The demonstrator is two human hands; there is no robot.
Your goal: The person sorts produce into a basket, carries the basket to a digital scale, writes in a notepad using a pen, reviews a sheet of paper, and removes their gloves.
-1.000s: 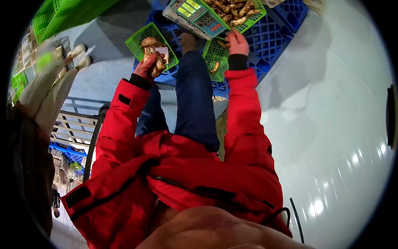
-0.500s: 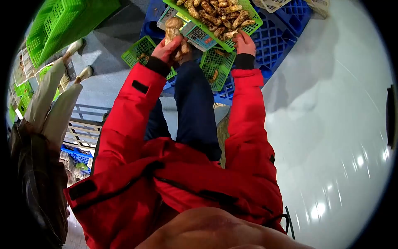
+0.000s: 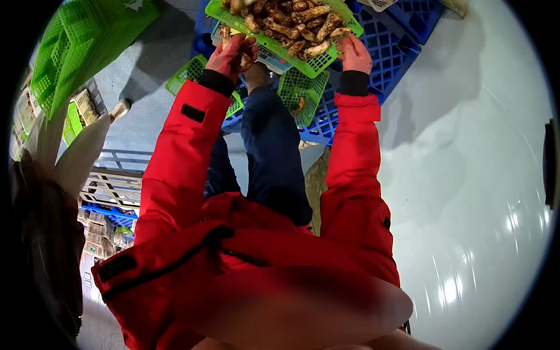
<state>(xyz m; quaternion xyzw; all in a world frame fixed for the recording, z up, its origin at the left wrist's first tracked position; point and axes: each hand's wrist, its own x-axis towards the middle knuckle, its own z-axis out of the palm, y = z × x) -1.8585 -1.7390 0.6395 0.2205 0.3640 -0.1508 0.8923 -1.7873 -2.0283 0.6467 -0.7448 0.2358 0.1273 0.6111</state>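
Clutching knobbly brown mushrooms (image 3: 226, 36), a bare left hand (image 3: 232, 53) closes beside a bright-green, mushroom-heaped plastic basket (image 3: 318, 65), its corner pinched by the right hand (image 3: 354, 53). Between the hands, a mostly covered pale scale (image 3: 274, 60) bears markings too small to read. Blue lattice plastic pallet (image 3: 385, 67) lies beneath; right of the right hand, glossy grey floor (image 3: 455, 151).

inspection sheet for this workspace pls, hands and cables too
Surface: blue lattice plastic pallet, partly covered.
Job's things: large rectangular green mesh plastic basket heaped with knobbly brown mushrooms; pale boxy electronic scale, partly hidden.
Clutter: two smaller green mesh plastic baskets flanking a blue trouser leg.
Hands: left hand grips mushrooms; right hand at large basket's rim, grip unclear.
Cables: nothing seen.
Surroundings: stacked green plastic crates; person in pale trousers.
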